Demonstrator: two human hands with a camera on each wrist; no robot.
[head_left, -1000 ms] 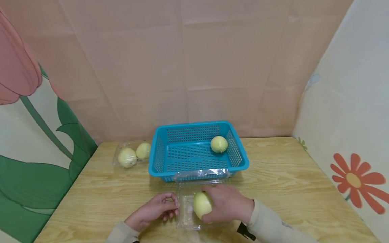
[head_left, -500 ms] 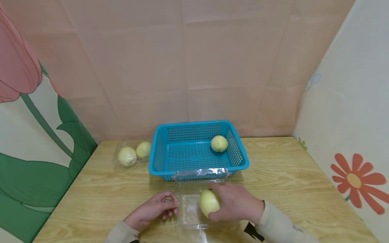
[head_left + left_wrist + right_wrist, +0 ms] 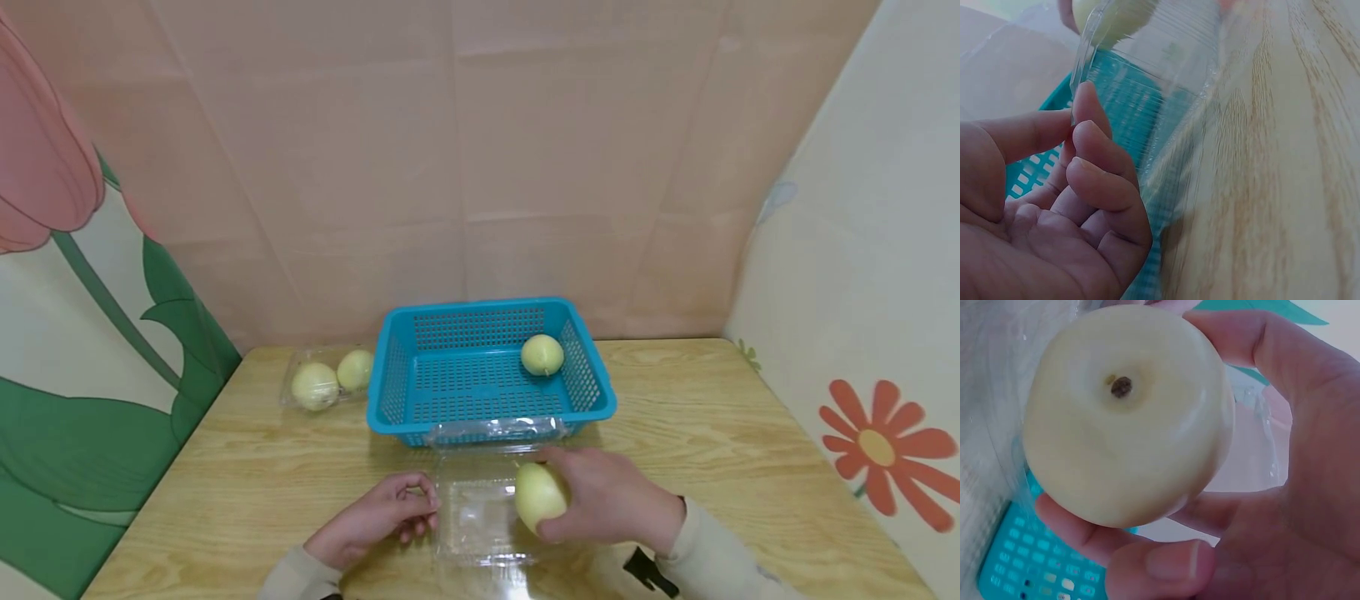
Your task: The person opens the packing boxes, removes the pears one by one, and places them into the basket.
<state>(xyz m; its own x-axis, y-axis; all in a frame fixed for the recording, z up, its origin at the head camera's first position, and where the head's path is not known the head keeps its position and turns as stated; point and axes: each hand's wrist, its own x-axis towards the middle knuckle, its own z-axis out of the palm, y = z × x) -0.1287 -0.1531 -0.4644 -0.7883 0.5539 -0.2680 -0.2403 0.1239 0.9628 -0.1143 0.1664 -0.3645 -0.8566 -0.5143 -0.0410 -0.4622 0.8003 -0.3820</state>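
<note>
1 round pale-yellow pear (image 3: 537, 500), in curled grip of right hand (image 3: 609, 498); 1 clear plastic clamshell (image 3: 476, 518), well off back edge of worktop (image 3: 667, 400), pinched by left hand (image 3: 384, 514).

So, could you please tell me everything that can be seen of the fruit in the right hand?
The fruit is round and pale yellow-green, with smooth, slightly shiny skin. The right wrist view shows a shallow hollow holding a dark brown spot; the head view shows a small stem at its upper left. The right hand curls thumb and fingers around it, at the right part of the open clear container. Whether they touch is unclear.
</note>
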